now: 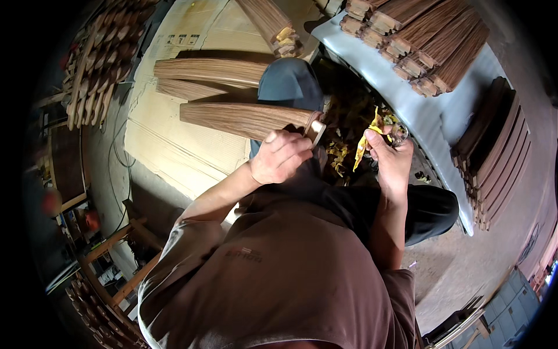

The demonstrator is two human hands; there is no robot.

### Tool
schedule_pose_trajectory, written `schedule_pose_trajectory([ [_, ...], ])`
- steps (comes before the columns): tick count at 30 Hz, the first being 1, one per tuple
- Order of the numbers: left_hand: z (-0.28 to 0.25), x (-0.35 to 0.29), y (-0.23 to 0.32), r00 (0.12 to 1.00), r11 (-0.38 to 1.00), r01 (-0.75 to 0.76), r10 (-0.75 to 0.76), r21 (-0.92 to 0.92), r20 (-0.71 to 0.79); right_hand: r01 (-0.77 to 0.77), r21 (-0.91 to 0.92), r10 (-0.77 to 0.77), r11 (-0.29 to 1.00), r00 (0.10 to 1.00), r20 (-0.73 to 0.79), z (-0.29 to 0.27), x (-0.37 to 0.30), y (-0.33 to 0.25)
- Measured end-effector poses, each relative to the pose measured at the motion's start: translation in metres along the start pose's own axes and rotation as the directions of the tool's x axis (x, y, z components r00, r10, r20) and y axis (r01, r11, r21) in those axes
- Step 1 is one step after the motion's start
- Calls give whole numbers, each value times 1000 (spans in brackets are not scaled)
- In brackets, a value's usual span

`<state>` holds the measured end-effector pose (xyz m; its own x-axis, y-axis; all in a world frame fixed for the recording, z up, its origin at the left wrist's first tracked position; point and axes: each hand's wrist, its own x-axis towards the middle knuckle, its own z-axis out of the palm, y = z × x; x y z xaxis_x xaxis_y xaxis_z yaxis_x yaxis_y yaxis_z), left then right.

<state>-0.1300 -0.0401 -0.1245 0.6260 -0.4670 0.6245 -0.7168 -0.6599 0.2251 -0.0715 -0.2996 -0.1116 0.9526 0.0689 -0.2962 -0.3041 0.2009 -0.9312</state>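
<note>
A curved brown wood-grain slat (244, 117) lies across my knee, its pale tenon-like end (317, 131) pointing right. Near that end, my left hand (282, 156) is closed with curled fingers at the slat's lower edge. My right hand (393, 160) pinches a torn yellow strip (363, 150), which looks like tape or film, between thumb and finger. Beside those fingers is a shiny, rounded, clear or metallic thing (399, 134) whose kind I cannot make out. Below and between my hands, crumpled yellow scraps (337, 154) lie in a dark space.
Two similar slats (209, 70) rest on flattened cardboard (168, 139) at left. Another slat bundle (270, 26) lies farther away. On a pale covered surface (465, 116) at right stand a large slat stack (430, 41) and darker curved slats (494, 151). A wooden frame (122, 262) stands lower left.
</note>
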Motion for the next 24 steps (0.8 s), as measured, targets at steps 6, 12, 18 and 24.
schedule_pose_trajectory([
  [6,5,-33,2,993,994,-87,81,60,90,-37,-27,36,999,999,-22,-3,0,5],
  [12,-3,-1,37,1000,934,7,-16,-358,-23,82,-210,-62,974,993,99,8,-7,-1],
  [18,31,61,58,934,867,351,-299,-355,194,13,-362,54,932,983,174,0,-28,-29],
  [24,69,68,47,976,961,187,-158,-203,149,262,-549,-73,794,937,341,-47,2,3],
])
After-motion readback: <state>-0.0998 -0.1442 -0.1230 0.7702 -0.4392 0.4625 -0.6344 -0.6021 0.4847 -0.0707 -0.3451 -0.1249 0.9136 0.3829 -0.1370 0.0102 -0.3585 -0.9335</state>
